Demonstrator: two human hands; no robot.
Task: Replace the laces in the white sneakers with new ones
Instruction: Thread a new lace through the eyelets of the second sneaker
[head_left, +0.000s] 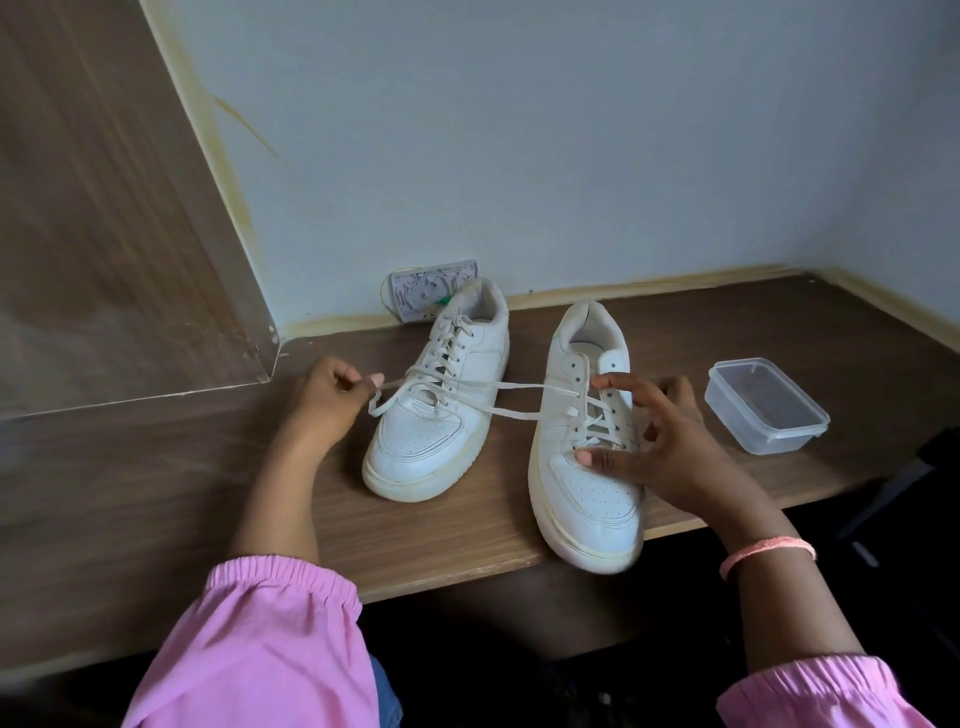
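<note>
Two white leather low-top sneakers sit side by side on the brown wood-grain surface (467, 540), toes toward the person; the left sneaker (436, 410) is laced all the way up, while the right sneaker (587, 447) shows bare top eyelets. A flat off-white lace (498, 399) runs from the right sneaker's eyelets across the left one to the left hand (327, 395), whose grip pinches it between thumb and fingertip. The right hand (654, 436) rests spread on the right sneaker, thumb pressing near the lowest eyelets and index finger on the tongue; its grip is wide and holds nothing.

Judging by this, the step in hand is drawing the old lace out of the right sneaker. To do it well, pull one crossing at a time, keep the shoe pinned down, and draw straight along the eyelet's line so the lace tip does not snag. A clear plastic lidless tub (766, 405) stands just right of the shoe
</note>
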